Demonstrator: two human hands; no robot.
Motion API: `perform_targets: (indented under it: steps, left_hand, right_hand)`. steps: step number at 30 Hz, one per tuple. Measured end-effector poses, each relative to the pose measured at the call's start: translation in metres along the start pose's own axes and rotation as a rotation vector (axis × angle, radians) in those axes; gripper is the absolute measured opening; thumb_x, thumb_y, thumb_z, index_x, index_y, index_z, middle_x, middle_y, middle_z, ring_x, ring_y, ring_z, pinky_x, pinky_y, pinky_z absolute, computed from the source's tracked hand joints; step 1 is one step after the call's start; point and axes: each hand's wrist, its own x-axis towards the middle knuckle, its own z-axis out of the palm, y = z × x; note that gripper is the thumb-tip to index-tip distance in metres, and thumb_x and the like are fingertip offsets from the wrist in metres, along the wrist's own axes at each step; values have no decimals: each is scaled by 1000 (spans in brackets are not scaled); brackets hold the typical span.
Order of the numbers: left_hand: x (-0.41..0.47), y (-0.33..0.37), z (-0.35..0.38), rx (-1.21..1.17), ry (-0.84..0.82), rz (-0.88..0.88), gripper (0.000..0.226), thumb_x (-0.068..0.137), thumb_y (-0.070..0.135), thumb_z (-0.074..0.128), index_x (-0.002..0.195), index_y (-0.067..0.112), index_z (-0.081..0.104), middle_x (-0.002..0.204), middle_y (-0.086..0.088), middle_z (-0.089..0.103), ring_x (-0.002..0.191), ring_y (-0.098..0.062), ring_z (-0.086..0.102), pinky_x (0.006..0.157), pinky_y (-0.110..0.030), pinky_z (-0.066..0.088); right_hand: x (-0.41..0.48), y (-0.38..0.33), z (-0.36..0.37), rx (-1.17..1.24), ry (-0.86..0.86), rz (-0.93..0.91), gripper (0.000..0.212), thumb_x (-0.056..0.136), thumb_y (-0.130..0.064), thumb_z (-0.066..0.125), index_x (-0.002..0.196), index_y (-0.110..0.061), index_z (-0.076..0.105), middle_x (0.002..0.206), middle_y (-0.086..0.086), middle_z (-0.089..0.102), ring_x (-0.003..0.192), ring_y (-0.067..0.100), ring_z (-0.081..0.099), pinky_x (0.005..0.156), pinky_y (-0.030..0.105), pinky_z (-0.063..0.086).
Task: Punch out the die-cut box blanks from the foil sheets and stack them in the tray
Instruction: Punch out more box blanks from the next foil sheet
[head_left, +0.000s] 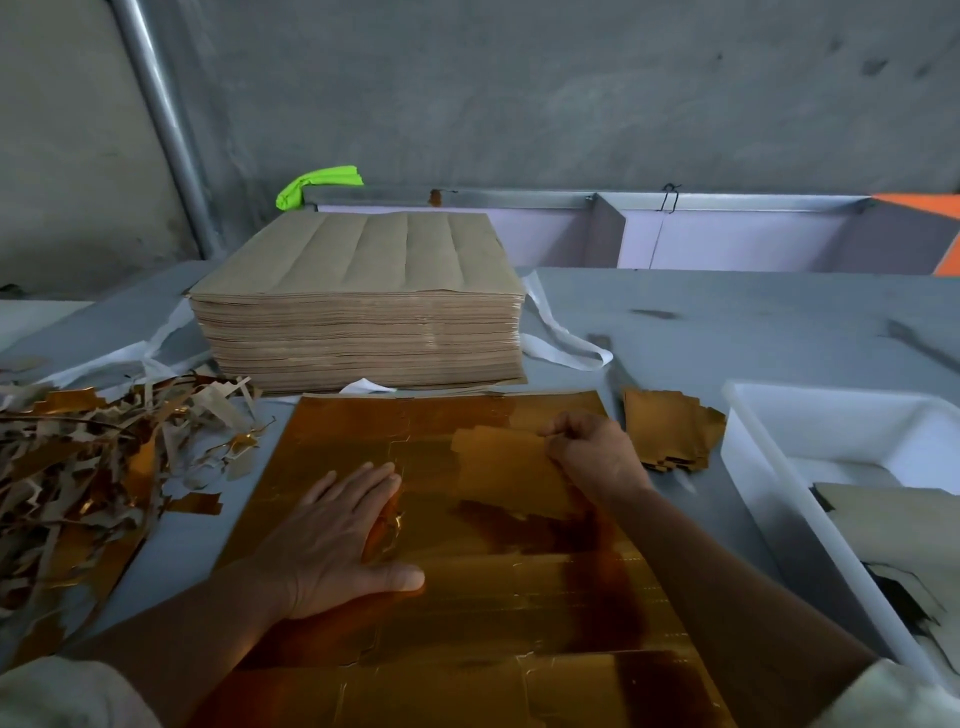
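Right now the fingers (558, 431) of my right hand (592, 457) pinch a blank (498, 462) that is partly lifted off the foil sheet (493, 597). My left hand (337, 540) presses flat on the sheet, fingers spread. I judge this is mid punch-out; next it needs tearing free, then the tray (831, 426).

Foil sheet (519, 587) cut off at bottom; tray (831, 421) at right; scrap pile (78, 467) at left.

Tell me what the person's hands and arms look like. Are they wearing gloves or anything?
No gloves! The left hand and the right hand are bare, with no rings, watch or bracelets showing. They stay bare all the way up to the left sleeve and the right sleeve, both made of pale off-white cloth.
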Motion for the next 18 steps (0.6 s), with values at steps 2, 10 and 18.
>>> perform_targets:
  steps: [2, 10, 18]
  left_hand:
    - [-1, 0, 0, 4, 0, 1, 126, 59, 103, 11, 155, 28, -17, 160, 14, -26, 144, -1, -25, 120, -31, -10]
    - [3, 0, 1, -11, -2, -7, 125, 54, 107, 7, 151, 34, -23, 159, 18, -27, 141, 3, -24, 117, -28, -11]
    - [5, -4, 5, -8, 18, 0, 115, 57, 106, 11, 143, 41, -30, 154, 23, -32, 142, 4, -26, 118, -29, -11]
  right_hand:
    - [3, 7, -7, 65, 68, 37, 13, 93, -15, 57, 90, -23, 66, 90, 1, 66, 81, 18, 62, 68, 35, 55]
    - [30, 28, -44, 225, 459, 198, 33, 91, -1, 41, 89, -24, 64, 94, 8, 69, 72, 21, 63, 62, 34, 53]
    - [47, 45, -69, -172, 508, 303, 49, 91, 2, 44, 136, -12, 53, 134, 14, 54, 115, 34, 56, 72, 29, 41]
